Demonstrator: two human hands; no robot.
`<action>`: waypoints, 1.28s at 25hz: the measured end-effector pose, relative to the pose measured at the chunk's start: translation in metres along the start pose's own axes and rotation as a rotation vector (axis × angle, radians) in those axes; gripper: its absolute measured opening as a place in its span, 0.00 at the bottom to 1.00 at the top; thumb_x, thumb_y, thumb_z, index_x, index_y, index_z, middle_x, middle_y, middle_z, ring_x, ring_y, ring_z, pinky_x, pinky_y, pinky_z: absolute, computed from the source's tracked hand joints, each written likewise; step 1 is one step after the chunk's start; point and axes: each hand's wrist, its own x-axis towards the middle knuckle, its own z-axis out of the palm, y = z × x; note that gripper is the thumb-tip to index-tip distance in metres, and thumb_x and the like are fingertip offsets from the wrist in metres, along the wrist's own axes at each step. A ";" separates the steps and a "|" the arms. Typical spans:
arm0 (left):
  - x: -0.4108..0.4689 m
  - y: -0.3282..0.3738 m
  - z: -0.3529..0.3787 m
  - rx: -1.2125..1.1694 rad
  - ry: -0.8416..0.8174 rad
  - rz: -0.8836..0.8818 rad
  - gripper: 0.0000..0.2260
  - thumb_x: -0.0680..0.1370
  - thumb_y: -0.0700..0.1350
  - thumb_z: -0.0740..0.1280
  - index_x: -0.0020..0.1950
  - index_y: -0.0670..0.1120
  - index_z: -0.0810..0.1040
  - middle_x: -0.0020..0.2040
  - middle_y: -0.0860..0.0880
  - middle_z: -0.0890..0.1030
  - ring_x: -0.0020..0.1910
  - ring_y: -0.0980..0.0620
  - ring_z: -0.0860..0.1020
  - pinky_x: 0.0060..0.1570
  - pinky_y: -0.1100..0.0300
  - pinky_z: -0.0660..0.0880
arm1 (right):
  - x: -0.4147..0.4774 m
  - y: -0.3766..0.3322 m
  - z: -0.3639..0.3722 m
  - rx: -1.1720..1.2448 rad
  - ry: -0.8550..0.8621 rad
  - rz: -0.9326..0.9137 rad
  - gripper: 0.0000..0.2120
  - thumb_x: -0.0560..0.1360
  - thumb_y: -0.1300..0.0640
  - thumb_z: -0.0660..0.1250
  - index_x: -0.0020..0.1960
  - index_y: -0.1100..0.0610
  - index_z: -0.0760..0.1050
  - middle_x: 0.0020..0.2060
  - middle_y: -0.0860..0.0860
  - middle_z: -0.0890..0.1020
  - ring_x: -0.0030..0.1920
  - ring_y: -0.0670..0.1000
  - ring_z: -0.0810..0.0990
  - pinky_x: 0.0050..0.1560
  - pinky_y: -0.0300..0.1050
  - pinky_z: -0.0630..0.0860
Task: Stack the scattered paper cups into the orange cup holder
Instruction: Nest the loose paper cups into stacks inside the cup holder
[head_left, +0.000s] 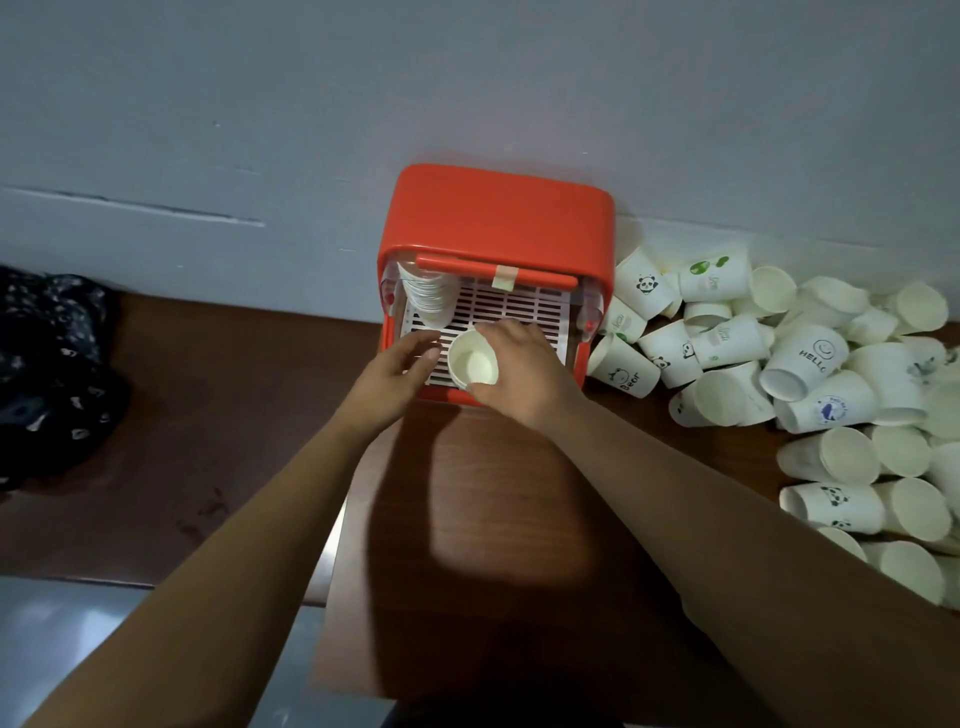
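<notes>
The orange cup holder (496, 213) stands against the wall with its front open and a white slatted tray (524, 309) inside. A stack of white paper cups (428, 299) stands at the tray's back left. My right hand (519, 371) grips an upright white paper cup (471, 360) over the tray's front edge, thumb and fingers round its rim. Beside that cup, on its left, my left hand (397, 376) hovers with relaxed fingers and holds nothing. A heap of scattered paper cups (810, 384), some printed with pandas or "HELLO", lies to the right of the holder.
The brown wooden table (234, 415) runs along a pale wall (363, 104). A dark patterned cloth (49, 364) lies at the far left. The table's front edge and a grey floor (67, 623) show at the lower left.
</notes>
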 end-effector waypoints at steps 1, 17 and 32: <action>0.000 0.000 0.000 -0.027 -0.061 0.000 0.16 0.81 0.47 0.66 0.68 0.48 0.75 0.60 0.54 0.81 0.55 0.63 0.79 0.55 0.67 0.75 | 0.003 0.002 0.004 0.025 -0.045 0.015 0.37 0.71 0.51 0.73 0.76 0.57 0.62 0.70 0.54 0.69 0.69 0.56 0.67 0.70 0.50 0.64; -0.031 0.026 0.022 0.419 0.158 0.160 0.13 0.78 0.43 0.68 0.63 0.44 0.76 0.58 0.48 0.78 0.55 0.51 0.77 0.54 0.56 0.75 | -0.086 0.039 -0.045 0.282 0.064 0.221 0.26 0.75 0.54 0.70 0.71 0.57 0.68 0.64 0.51 0.75 0.62 0.47 0.74 0.57 0.35 0.69; -0.106 0.074 0.296 0.713 -0.499 0.286 0.45 0.66 0.48 0.80 0.78 0.43 0.63 0.77 0.42 0.63 0.74 0.42 0.64 0.72 0.55 0.60 | -0.361 0.198 -0.013 0.032 -0.005 0.276 0.32 0.65 0.42 0.74 0.63 0.56 0.71 0.58 0.55 0.76 0.58 0.57 0.75 0.58 0.53 0.74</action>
